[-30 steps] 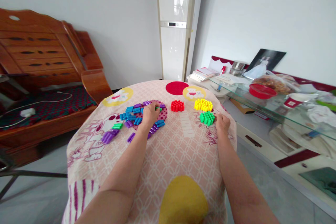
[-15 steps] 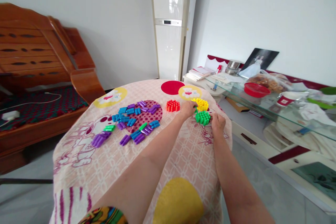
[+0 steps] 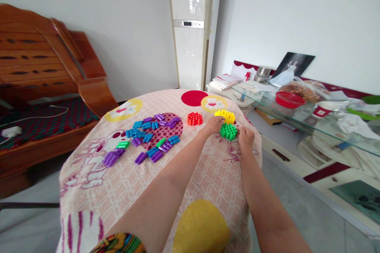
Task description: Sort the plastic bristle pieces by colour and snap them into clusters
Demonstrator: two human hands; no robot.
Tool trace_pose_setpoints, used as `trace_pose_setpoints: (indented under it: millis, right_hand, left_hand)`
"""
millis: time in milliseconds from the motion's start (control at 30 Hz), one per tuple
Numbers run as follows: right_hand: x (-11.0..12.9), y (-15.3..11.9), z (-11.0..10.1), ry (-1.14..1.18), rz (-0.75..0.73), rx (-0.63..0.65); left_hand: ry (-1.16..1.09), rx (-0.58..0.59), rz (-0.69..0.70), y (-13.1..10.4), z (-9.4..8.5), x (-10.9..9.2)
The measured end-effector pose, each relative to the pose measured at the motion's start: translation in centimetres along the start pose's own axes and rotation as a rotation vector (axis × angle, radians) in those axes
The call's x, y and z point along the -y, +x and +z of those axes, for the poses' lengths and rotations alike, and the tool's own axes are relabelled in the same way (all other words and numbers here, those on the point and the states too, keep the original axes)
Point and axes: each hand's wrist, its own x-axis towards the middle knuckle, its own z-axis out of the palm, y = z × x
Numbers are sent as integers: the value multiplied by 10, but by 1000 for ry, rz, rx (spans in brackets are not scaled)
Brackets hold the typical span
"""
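Note:
On the cloth-covered round table (image 3: 208, 174), a cluster of upright green pieces (image 3: 228, 131) stands between my two hands. My left hand (image 3: 215, 124) touches its left side with fingers closed together; whether they grip a piece is too small to tell. Against the cluster's right side rests my right hand (image 3: 246, 136), its fingers bent and closed, their tips partly hidden. Just behind is a yellow cluster (image 3: 225, 116). A red cluster (image 3: 194, 118) stands to the left. Farther left lie scattered purple pieces (image 3: 114, 157), blue pieces (image 3: 147, 125) and a few green ones (image 3: 122, 145).
A glass-topped stand (image 3: 297, 114) on the right bears papers, a red bowl (image 3: 290, 99), a paper cup (image 3: 322, 109) and bags. At the left is a wooden bench (image 3: 35, 59). A tall white cabinet-like appliance (image 3: 190, 55) stands behind the table.
My left hand has shifted slightly down against the green cluster, and the green piece seen at its fingertips no longer stands out. The view has moved slightly.

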Motion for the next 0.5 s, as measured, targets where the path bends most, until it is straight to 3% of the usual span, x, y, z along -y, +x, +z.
trace_pose_setpoints:
  millis: [133, 300, 500]
  right_hand:
    - [-6, 2, 3, 14, 35, -1]
    - [-14, 5, 6, 15, 38, 9]
    - [-13, 6, 5, -15, 12, 8]
  left_hand:
    - [-63, -66, -17, -31, -15, 10]
    - [-31, -40, -19, -88, -44, 36]
    - [332, -81, -394, -145, -99, 83]
